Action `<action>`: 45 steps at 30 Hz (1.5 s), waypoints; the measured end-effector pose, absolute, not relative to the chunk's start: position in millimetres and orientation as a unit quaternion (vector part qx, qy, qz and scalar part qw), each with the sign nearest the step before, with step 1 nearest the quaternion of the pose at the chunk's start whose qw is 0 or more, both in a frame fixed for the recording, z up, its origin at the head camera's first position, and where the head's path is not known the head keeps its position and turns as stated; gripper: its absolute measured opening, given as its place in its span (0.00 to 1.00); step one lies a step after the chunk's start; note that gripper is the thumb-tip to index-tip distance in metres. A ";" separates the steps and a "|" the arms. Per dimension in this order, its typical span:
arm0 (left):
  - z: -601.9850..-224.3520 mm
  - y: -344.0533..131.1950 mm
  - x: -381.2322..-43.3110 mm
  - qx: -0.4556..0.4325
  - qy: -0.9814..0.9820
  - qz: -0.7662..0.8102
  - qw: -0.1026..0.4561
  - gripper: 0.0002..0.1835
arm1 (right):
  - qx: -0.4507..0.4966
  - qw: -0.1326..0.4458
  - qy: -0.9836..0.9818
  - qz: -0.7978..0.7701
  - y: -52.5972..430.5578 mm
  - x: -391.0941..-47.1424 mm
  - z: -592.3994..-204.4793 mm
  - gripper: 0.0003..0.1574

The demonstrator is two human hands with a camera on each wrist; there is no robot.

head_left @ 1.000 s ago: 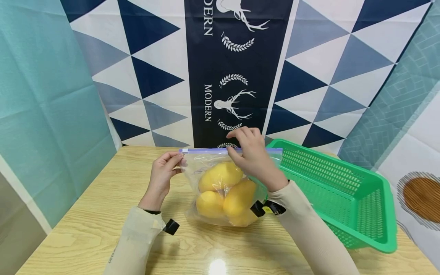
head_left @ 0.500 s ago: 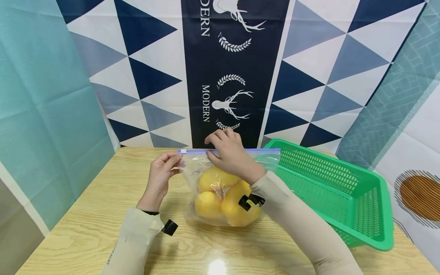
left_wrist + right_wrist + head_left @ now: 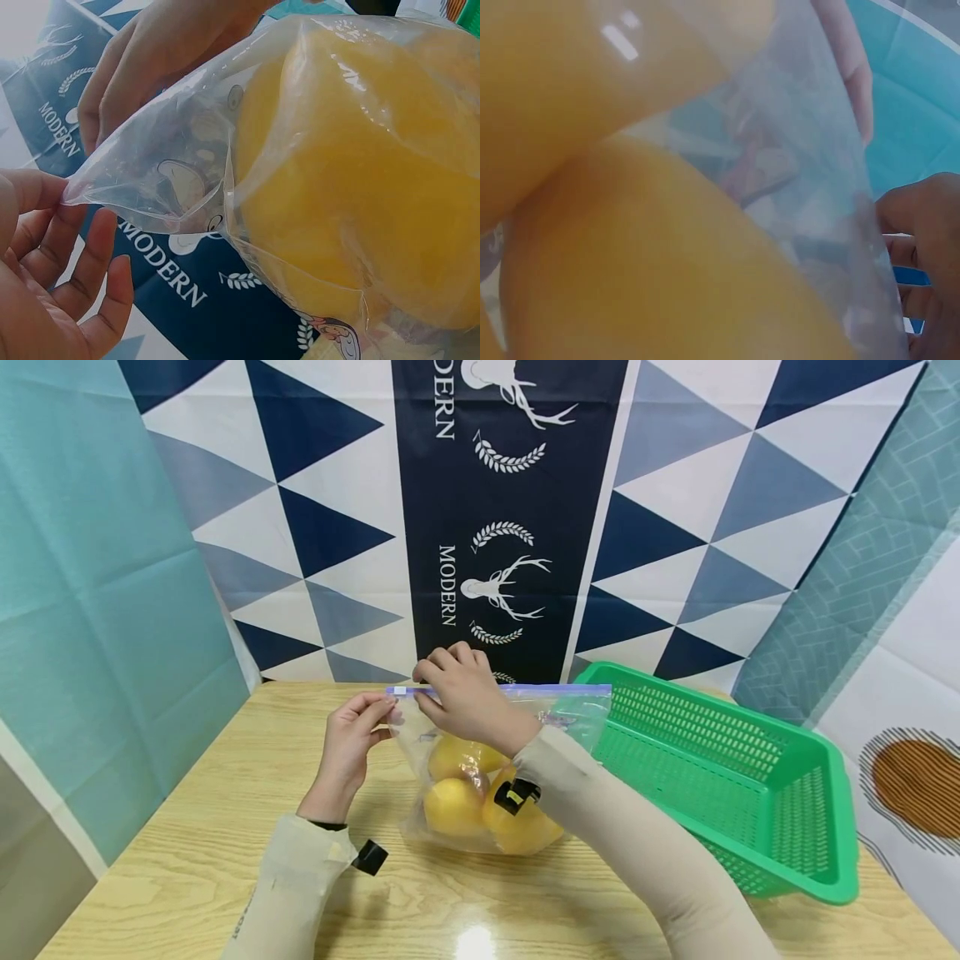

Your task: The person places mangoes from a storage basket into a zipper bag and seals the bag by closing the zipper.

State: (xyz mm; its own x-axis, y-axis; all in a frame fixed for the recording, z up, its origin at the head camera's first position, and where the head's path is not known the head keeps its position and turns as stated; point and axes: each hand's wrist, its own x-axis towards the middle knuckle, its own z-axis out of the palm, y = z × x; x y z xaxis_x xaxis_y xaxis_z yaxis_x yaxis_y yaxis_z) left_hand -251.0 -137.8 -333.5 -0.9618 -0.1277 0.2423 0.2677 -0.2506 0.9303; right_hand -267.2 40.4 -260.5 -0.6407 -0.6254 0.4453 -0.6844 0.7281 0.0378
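Observation:
A clear zip bag with a purple zip strip stands upright on the table, holding three yellow mangoes. My left hand pinches its upper left corner between thumb and forefinger, beside the white slider. In the left wrist view that bag corner is drawn to a point at the left hand's fingertips, the other fingers loosely bent. My right hand is over the zip strip, close to the slider, fingers bent above the strip and thumb below it, a gap between them. It hides part of the upper mango.
A green plastic basket with perforated sides stands right of the bag, partly behind it. Light wood table lies under everything. A patterned cloth hangs behind, with a teal cloth along the left.
My right hand has moved left along the zip strip toward the slider. My left hand keeps its pinch on the bag's corner. The bag and mangoes stay in place.

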 end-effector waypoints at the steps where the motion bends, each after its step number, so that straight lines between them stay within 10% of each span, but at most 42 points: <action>1: -333.5 -137.6 -250.8 -0.060 -0.598 -0.789 0.126 0.12 | 0.364 0.220 -0.903 0.066 38.8 -267.5 -260.9 0.13; 45: -335.7 -129.8 -252.5 -0.069 -0.587 -0.795 0.138 0.17 | 0.370 0.209 -0.903 0.066 25.6 -270.7 -265.9 0.12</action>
State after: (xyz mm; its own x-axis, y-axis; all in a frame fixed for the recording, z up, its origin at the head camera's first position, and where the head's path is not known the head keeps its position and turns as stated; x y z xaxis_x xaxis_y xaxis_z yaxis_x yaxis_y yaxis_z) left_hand -252.5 -129.8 -335.7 -0.9522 -0.1391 0.2720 0.3008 -0.2719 0.9141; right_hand -270.7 25.6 -265.9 -0.6393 -0.6407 0.4252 -0.6954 0.7177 0.0358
